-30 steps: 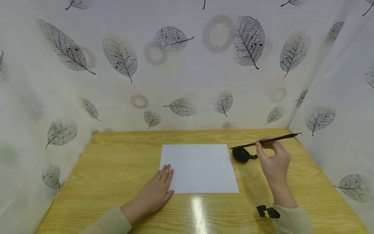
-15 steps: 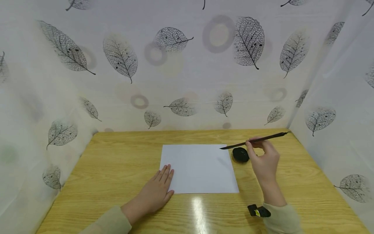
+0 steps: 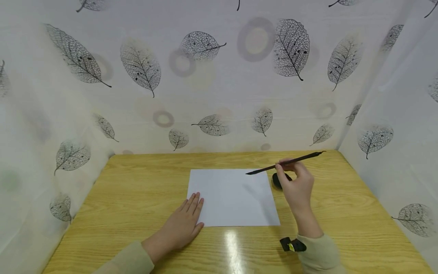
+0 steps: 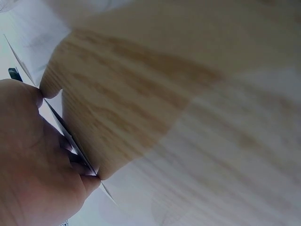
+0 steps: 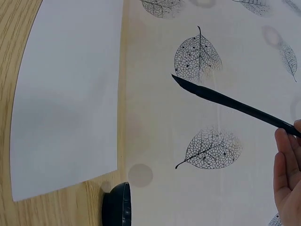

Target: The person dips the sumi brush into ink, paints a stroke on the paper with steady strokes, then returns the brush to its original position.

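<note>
My left hand [image 3: 183,224] lies flat, its fingers over the left edge of a white sheet of paper [image 3: 232,198]; the left wrist view shows this hand [image 4: 37,155] at the paper's edge. In my right hand [image 3: 298,186] I pinch a dark writing brush [image 3: 302,157] between thumb and fingers. The brush slants, its pointed tip lower left, over the paper's top right part in the head view. The right wrist view shows the black brush tip [image 5: 186,84] dark and pointed. A small black dish [image 3: 276,180] stands right of the paper, partly hidden by my right hand.
A yellow wood-grain table [image 3: 137,190] bears the paper and the dish. White leaf-print cloth [image 3: 232,87] hangs behind it and along both sides. A black band with a small yellow mark [image 3: 292,244] sits at my right wrist.
My right hand has moved left with the brush, carrying the tip from beside the dish to over the paper's top right part. The left hand and the paper have stayed in place.
</note>
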Demonstrator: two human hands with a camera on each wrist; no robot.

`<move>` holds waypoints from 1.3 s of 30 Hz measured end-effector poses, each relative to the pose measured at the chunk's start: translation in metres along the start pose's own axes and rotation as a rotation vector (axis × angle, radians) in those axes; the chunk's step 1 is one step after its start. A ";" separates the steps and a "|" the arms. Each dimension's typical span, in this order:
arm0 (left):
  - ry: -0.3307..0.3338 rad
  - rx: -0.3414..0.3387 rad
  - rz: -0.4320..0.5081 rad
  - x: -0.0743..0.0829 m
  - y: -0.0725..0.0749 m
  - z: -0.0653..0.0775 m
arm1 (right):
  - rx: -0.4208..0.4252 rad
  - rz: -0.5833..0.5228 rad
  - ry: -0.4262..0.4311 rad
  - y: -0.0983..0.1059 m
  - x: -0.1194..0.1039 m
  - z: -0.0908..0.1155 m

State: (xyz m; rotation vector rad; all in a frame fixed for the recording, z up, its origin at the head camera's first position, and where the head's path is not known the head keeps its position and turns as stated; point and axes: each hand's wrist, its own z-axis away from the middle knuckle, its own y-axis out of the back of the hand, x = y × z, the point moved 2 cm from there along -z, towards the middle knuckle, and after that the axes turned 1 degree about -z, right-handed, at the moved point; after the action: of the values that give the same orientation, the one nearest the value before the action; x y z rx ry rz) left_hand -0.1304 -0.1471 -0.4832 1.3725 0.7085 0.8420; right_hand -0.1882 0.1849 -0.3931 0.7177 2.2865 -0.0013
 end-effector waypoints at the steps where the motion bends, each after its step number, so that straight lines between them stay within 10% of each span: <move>1: 0.001 0.001 -0.003 0.000 0.000 0.000 | -0.006 -0.001 -0.004 -0.002 -0.001 0.000; 39: -0.003 0.003 -0.010 0.001 0.001 0.000 | -0.129 -0.035 0.011 -0.063 -0.014 0.022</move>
State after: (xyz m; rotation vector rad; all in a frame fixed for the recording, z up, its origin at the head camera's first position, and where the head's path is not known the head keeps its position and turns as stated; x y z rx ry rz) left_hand -0.1298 -0.1460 -0.4825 1.3716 0.7137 0.8311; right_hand -0.1976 0.1206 -0.4128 0.6121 2.2862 0.1327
